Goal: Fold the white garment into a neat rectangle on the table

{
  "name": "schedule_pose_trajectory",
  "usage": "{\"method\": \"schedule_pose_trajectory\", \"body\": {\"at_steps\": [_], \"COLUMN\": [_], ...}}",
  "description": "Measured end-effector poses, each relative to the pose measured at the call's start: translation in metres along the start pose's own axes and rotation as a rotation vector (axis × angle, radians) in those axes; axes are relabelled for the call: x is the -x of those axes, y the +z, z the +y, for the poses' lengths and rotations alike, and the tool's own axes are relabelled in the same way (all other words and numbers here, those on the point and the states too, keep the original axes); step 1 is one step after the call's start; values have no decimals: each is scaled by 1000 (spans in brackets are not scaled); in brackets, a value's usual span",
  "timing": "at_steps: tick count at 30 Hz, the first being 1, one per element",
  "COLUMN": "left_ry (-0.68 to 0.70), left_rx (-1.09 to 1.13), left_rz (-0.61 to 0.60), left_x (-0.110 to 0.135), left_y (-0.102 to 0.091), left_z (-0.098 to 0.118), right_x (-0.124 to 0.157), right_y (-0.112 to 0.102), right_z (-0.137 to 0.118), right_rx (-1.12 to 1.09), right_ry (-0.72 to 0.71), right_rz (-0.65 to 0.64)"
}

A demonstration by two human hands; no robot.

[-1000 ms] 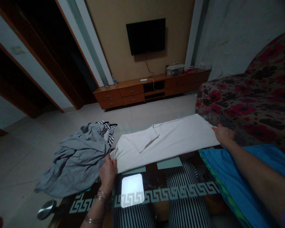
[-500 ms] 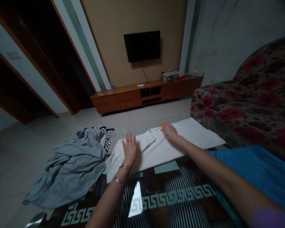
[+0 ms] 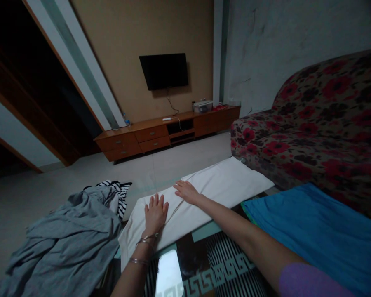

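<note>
A long folded white cloth (image 3: 225, 185) lies across the edge of a glass-topped table (image 3: 198, 243). My left hand (image 3: 156, 213) rests flat on its near end, fingers spread, with bangles on the wrist. My right hand (image 3: 185, 192) lies flat on the cloth a little farther along, close to the left hand, and grips nothing. A crease runs across the cloth between and below them. To the left, a crumpled grey garment (image 3: 62, 235) lies beside the cloth, with a black-and-white striped garment (image 3: 118, 194) partly under it.
A blue cloth (image 3: 309, 231) lies to the right, below a red-flowered sofa (image 3: 312, 136). Black-and-white stripes show through the table glass. A wooden cabinet (image 3: 167, 136) stands on the tiled floor (image 3: 179, 163) at the far wall, beneath a wall-mounted television (image 3: 163, 71).
My right hand has slid left along the cloth towards my left hand. The flap that stood on the cloth is no longer visible. The view has turned left.
</note>
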State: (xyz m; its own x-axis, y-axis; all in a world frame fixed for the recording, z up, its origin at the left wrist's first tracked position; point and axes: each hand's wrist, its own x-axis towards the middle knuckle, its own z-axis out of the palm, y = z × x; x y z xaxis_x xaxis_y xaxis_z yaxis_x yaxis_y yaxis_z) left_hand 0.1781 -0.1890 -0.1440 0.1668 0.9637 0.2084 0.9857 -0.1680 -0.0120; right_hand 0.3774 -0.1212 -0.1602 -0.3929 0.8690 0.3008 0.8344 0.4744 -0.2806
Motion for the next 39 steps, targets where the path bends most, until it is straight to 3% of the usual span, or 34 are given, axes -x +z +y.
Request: {"method": "schedule_pose_trajectory", "body": {"at_steps": [4,8,12,17,25,27,30,32,36,39], "left_ry": [-63,-81,-136,-142,-150,-157,-57,36,83,122], "left_rx": [33,15,23,-9,-53,-78,-87,-13,193,248], "left_rz": [-53,-45,-46,-40,-29,42,218,222,-86,-224], "left_x": [4,11,8,0,3,-5,-37,-72,-150,-195], "left_y": [-2,-3,-4,-1,1,-6,-21,-29,-28,-16], "left_z": [-8,-22,-36,-50,-60,-54,-28,4,97,169], "right_x": [-12,-4,30,87,154,164,182,194,210,213], "right_y": [-15,-49,-78,-95,-140,-155,-176,-187,-198,-199], "right_z": [18,70,137,201,260,267,271,270,262,258], "right_rx": [-8,43,137,226,284,287,272,237,158,131], "right_ry": [79,198,323,451,698,805,966,1036,1084,1063], "right_rz": [44,107,116,60,14,8,-28,-84,-175,-173]}}
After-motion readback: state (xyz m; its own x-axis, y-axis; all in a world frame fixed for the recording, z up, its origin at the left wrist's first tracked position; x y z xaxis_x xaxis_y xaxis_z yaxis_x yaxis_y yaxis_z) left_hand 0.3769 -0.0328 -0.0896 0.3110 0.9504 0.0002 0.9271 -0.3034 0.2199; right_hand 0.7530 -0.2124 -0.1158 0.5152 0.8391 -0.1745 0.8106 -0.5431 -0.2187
